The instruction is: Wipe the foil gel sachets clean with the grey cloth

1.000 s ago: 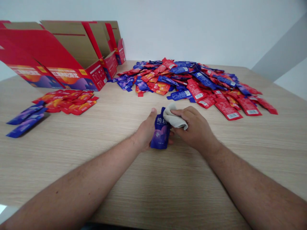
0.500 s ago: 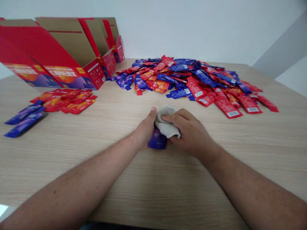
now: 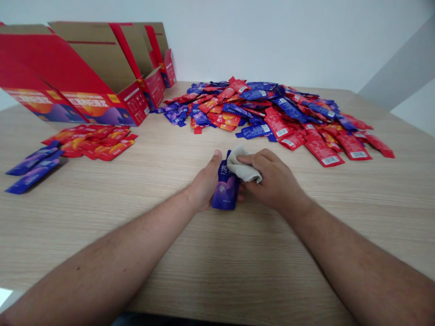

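Observation:
A blue-purple pouch [image 3: 224, 194] with white lettering lies in my left hand [image 3: 207, 183], printed face up. My left thumb is along its left edge and fingertips show past its right edge. My right hand [image 3: 270, 179] pinches a folded pale cloth [image 3: 243, 166], which rests on the pouch's upper right part and hides some of the lettering. Beyond my hands is a large heap of red pouches [image 3: 324, 151] and blue pouches [image 3: 254, 131].
Open red cardboard boxes [image 3: 134, 104] stand in a row at the back left. In front of them lie overlapping red pouches [image 3: 98, 142] and two blue pouches [image 3: 32, 174]. A pale wall [image 3: 272, 40] rises behind the wooden table [image 3: 163, 280].
The cloth went down and left over the pouch, covering most of its face, then came back up and right. My left hand kept its hold on the pouch.

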A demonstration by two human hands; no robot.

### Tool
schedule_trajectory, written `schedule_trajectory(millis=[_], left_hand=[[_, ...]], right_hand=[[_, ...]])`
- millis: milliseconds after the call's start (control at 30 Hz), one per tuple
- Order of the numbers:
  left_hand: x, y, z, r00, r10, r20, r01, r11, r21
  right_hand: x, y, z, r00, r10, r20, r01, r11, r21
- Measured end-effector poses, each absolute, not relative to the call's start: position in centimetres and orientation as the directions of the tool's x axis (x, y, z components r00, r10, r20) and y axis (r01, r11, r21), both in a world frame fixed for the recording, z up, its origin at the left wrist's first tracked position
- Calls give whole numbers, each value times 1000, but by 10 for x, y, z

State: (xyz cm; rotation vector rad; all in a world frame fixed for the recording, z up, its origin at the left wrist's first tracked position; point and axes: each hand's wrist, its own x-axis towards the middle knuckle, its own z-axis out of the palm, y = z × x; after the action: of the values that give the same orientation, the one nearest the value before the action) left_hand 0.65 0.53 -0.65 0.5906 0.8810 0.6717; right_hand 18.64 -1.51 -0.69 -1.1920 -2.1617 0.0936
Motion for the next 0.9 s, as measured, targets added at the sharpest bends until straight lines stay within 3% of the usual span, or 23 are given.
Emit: schedule_trajectory(millis=[200, 333, 500, 667, 800, 900], left_hand=[[8, 5, -7, 399, 802, -444, -387, 587, 712], [7, 6, -6, 449, 738, -504, -292, 654, 698], [9, 5, -7, 377, 818, -435, -412, 568, 712], [8, 5, -6, 461, 731, -503, -311, 664, 680], [9, 5, -6, 396, 813, -427, -408, 572, 711], [8, 6, -7, 444, 767, -463, -358, 625, 693]], right_hand=[[185, -17, -6, -451, 753, 479, 695, 633, -341], [187, -15, -7, -360, 776, 518, 721, 584, -373], [184, -17, -7, -449, 736, 507, 674, 651, -350], [185, -17, -6, -361, 767, 531, 724, 589, -358], [183, -19, -6, -457, 736, 499, 682, 650, -335], [183, -18, -6, -408, 761, 504, 708, 612, -351]])
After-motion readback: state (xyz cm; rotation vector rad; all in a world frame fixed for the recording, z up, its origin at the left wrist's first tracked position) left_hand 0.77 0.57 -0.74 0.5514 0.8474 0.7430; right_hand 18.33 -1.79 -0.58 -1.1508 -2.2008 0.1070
